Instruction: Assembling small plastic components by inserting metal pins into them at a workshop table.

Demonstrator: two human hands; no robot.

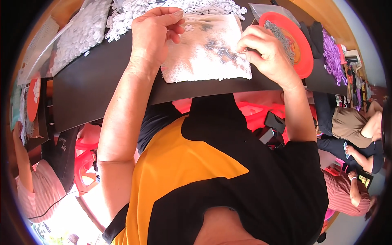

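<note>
A white towel-like cloth [192, 67] with dark grey patches lies flat at the table's front edge. Over its left side is my left hand [153, 34], thumb and forefinger pinched together; what they hold, if anything, is too small to make out. Beside those fingertips a small white plastic piece with holes [189, 27] shows against the cloth. My right hand [267, 51] is at the cloth's right edge, its fingers also pinched, with the contents hidden. Thin dark strands [224, 53] lie on the cloth near the right fingertips.
Many white plastic pieces [204, 7] are heaped behind the cloth, and a clear bag [83, 32] of them stands left. A red plate [304, 65] with grey chain-like strands [281, 41] sits right, then purple strands [332, 57]. Other people sit at both sides.
</note>
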